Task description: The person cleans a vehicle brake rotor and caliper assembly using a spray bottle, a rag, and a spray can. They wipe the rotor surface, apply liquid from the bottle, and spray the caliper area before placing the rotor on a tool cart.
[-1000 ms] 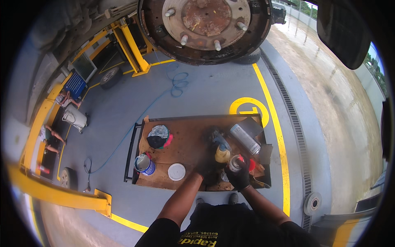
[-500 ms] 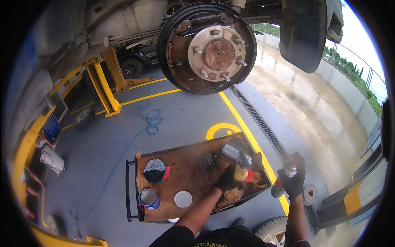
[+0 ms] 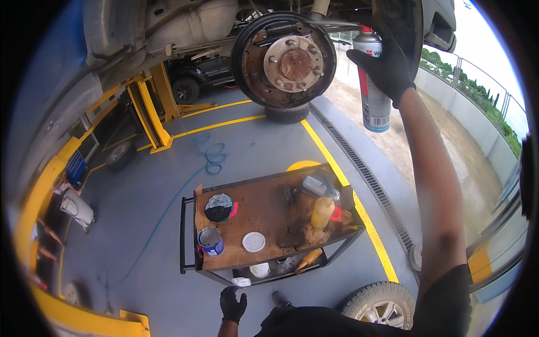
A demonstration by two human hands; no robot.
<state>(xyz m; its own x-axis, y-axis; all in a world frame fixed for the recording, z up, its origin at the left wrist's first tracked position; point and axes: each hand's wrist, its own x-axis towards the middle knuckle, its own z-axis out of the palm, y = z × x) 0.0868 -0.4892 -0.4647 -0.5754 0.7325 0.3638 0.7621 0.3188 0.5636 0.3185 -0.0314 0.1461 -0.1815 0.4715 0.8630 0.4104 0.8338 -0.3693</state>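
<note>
My right hand (image 3: 389, 63), in a black glove, is raised at the upper right. It is wrapped round a red and grey aerosol can (image 3: 373, 84) held upright, and a thin pale spray leaves its red nozzle toward the left. Left of the can is the exposed drum brake assembly (image 3: 252, 62), with a rusty wheel hub (image 3: 296, 64) and several studs. My left hand (image 3: 232, 304), also gloved, hangs low in front of the cart. Its fingers are apart and nothing is in them.
A black cart (image 3: 269, 210) carries a yellow bottle (image 3: 322, 211), a paint tin (image 3: 211, 241), a white lid (image 3: 254, 242) and bundled rags (image 3: 219, 208). A tyre (image 3: 382, 306) lies at lower right. A blue hose (image 3: 215, 160) coils on the floor near a yellow lift post (image 3: 147, 115).
My right hand has lifted the aerosol can from beside the cart to the brake, and spray now comes out. My left hand has left the area by the yellow bottle and dropped lower, toward me.
</note>
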